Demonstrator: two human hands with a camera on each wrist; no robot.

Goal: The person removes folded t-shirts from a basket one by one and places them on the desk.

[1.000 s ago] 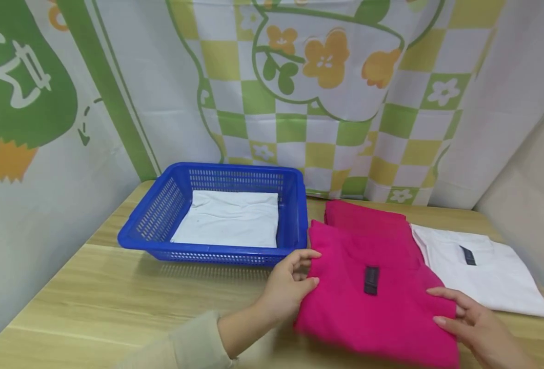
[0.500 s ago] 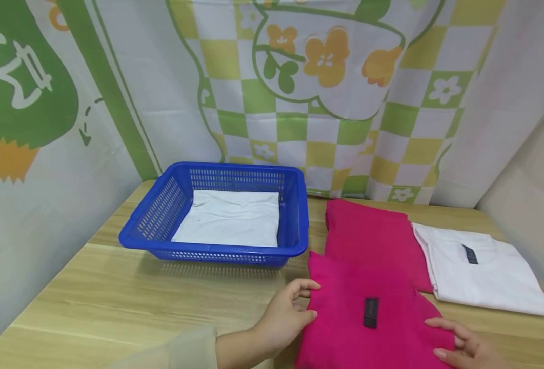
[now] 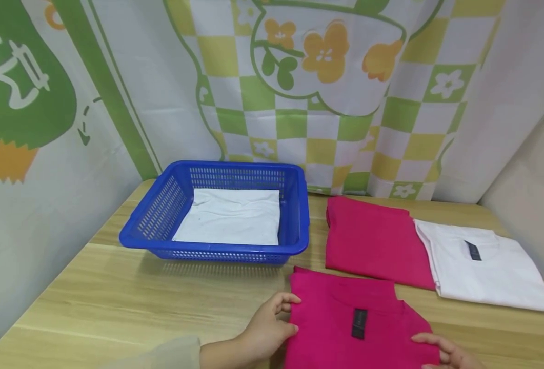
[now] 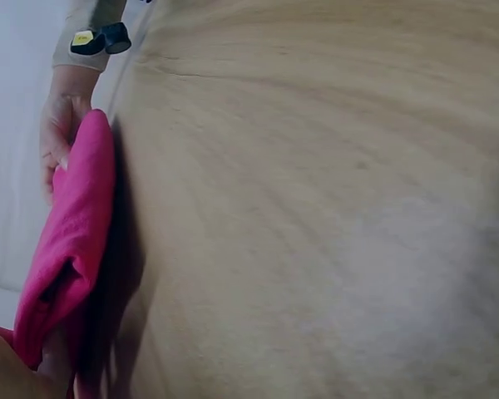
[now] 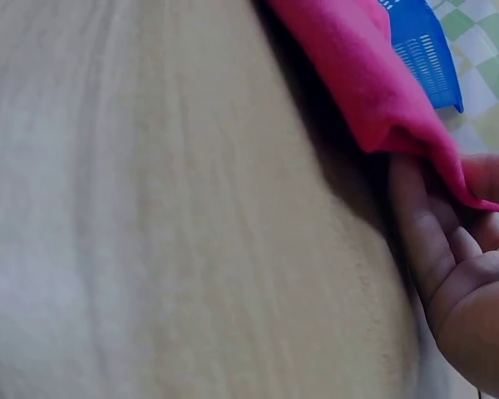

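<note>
A folded bright pink shirt (image 3: 345, 325) with a dark neck label (image 3: 359, 323) lies between my hands at the front of the table. My left hand (image 3: 269, 328) pinches its left edge, and my right hand (image 3: 451, 353) pinches its right edge. In the right wrist view, fingers of the right hand (image 5: 474, 258) go under the cloth while the thumb stays on top. Seen from the left wrist, the folded side of the shirt (image 4: 79, 208) is just above the wood, with a dark shadow beneath. The shirt's lower part falls outside the head view.
A blue plastic basket (image 3: 214, 248) stands at the back left, holding a folded white cloth (image 3: 230, 215). Another folded pink garment (image 3: 375, 243) lies at the back right, beside a folded white shirt (image 3: 488, 266). Patterned curtains (image 3: 262, 118) border the wooden table (image 3: 115, 307).
Both hands have drawn the pink shirt toward me and slightly left, lowering it. It now lies apart from the other pink garment, which it partly covered before.
</note>
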